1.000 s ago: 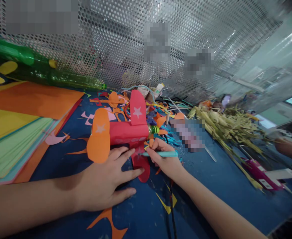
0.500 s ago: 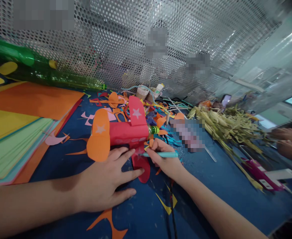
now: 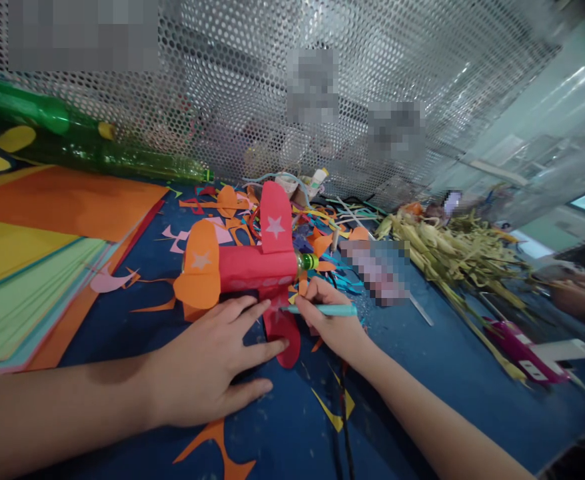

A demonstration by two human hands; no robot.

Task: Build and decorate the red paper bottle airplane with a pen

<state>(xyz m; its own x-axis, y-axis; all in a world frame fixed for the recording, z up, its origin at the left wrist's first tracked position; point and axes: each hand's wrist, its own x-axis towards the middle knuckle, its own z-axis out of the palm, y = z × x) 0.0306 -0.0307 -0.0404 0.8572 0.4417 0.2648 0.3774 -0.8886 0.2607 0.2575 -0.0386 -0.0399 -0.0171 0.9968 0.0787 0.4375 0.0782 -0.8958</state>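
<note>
A toy plane (image 3: 252, 267) made from a bottle wrapped in red paper lies on the blue table. Its green cap (image 3: 310, 261) points right, and orange paper fins (image 3: 201, 263) form the tail. The upright red wing (image 3: 275, 220) carries a pale star. On the nearer red wing (image 3: 282, 343), a second star shows by the pen tip. My left hand (image 3: 217, 357) rests with fingers spread, pressing on this nearer wing. Between the fingertips of my right hand (image 3: 335, 323) is a light-blue pen (image 3: 340, 310), its tip against the wing.
Coloured paper sheets (image 3: 37, 267) are stacked at left, behind them green plastic bottles (image 3: 137, 157). Paper scraps (image 3: 230, 203) litter the table. Dried husks (image 3: 442, 253) and a magenta tool (image 3: 527, 353) lie at right, near another person's hand (image 3: 580, 300). A perforated metal screen (image 3: 242, 73) stands behind.
The farther red wing has tilted up more, and the front orange tail fin has flexed upward. My hands and the pen hold nearly the same place. The other person's hand at right has shifted slightly.
</note>
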